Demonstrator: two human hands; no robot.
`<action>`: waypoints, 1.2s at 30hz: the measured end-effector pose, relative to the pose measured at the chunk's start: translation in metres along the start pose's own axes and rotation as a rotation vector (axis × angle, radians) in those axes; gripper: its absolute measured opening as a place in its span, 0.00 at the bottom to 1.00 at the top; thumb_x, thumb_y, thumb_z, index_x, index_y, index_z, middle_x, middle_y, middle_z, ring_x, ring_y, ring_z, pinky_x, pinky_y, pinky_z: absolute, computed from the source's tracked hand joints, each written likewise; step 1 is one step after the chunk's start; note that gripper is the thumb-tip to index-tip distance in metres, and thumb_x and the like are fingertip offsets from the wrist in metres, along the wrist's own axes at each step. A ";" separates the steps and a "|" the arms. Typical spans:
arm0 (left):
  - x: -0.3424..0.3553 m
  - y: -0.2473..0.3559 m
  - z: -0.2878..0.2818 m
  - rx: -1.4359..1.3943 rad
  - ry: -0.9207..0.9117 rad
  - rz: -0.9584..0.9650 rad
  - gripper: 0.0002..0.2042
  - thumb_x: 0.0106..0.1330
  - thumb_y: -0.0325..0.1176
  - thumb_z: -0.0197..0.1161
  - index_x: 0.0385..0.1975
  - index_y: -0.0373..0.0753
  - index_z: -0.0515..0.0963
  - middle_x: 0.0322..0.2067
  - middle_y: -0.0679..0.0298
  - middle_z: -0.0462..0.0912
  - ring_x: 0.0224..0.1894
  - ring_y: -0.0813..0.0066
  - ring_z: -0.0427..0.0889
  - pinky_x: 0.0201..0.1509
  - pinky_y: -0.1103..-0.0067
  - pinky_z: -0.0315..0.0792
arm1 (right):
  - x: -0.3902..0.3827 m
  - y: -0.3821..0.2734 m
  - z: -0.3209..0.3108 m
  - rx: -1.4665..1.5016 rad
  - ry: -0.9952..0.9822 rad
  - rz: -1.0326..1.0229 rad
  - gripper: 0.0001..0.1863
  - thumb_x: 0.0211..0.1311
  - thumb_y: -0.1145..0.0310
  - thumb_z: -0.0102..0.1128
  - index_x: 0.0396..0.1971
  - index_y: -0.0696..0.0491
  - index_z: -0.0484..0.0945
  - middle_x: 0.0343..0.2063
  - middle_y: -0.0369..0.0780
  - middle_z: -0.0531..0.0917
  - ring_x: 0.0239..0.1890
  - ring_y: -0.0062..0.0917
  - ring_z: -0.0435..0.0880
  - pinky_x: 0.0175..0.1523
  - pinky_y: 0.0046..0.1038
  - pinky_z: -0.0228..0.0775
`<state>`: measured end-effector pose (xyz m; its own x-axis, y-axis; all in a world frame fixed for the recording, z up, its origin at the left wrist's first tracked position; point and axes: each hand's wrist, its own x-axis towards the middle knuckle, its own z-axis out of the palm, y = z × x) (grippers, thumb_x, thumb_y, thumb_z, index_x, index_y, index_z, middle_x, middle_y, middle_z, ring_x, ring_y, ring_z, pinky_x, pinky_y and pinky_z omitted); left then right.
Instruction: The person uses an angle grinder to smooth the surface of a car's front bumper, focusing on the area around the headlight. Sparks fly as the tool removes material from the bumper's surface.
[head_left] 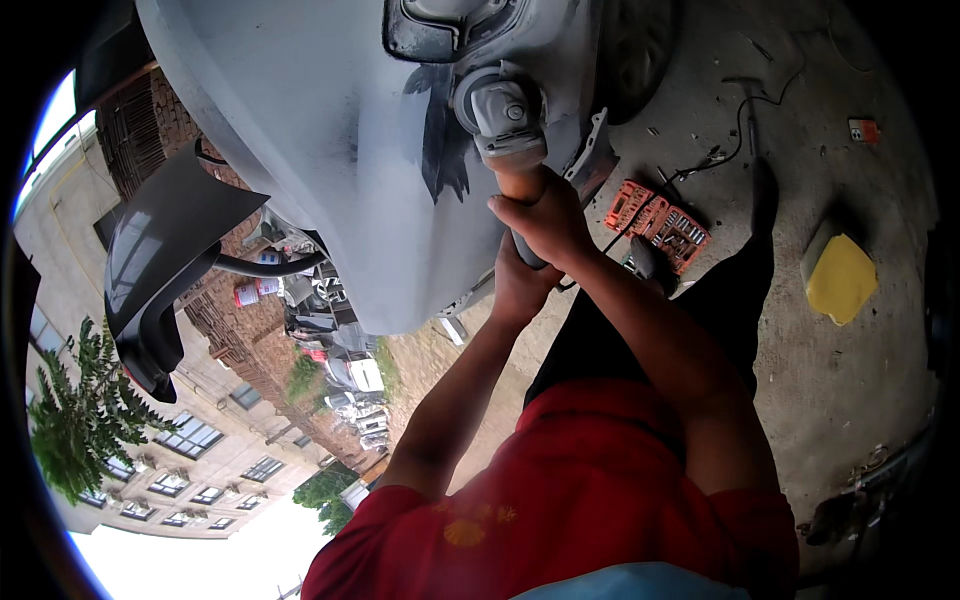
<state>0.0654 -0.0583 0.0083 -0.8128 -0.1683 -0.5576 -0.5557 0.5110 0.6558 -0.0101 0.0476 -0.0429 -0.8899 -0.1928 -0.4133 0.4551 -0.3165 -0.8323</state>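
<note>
While pressed to grey car panel (330, 150) | sander (503, 118) | both grips, right hand (545, 225), left hand (518, 285), clamped on it

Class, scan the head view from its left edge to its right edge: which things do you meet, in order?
Green tree → black car panel → grey primed car body → power sander, gripped by the right hand with the left hand below it → orange socket set → yellow sponge block.
</note>
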 end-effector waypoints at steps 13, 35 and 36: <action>0.017 -0.004 0.018 -0.054 -0.057 0.057 0.35 0.61 0.35 0.83 0.64 0.30 0.72 0.49 0.58 0.88 0.48 0.72 0.88 0.48 0.72 0.84 | 0.008 0.007 -0.013 -0.054 0.143 0.026 0.25 0.61 0.54 0.79 0.44 0.62 0.85 0.36 0.45 0.92 0.39 0.33 0.93 0.47 0.37 0.83; 0.029 -0.006 0.030 -0.121 -0.062 0.031 0.34 0.62 0.35 0.84 0.64 0.32 0.72 0.46 0.60 0.88 0.43 0.76 0.87 0.45 0.73 0.84 | 0.022 0.023 -0.020 -0.078 0.135 0.035 0.22 0.62 0.55 0.79 0.38 0.62 0.86 0.30 0.43 0.91 0.34 0.29 0.91 0.44 0.36 0.82; 0.029 -0.005 0.031 -0.141 -0.067 0.014 0.34 0.62 0.34 0.84 0.63 0.32 0.72 0.45 0.61 0.88 0.42 0.76 0.87 0.44 0.73 0.83 | 0.023 0.025 -0.020 -0.065 0.133 0.043 0.21 0.62 0.56 0.79 0.37 0.61 0.86 0.29 0.42 0.91 0.32 0.28 0.90 0.43 0.36 0.81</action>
<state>0.0496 -0.0393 -0.0269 -0.8098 -0.1026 -0.5777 -0.5672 0.3887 0.7261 -0.0196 0.0542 -0.0809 -0.8679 -0.0786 -0.4904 0.4934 -0.2489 -0.8334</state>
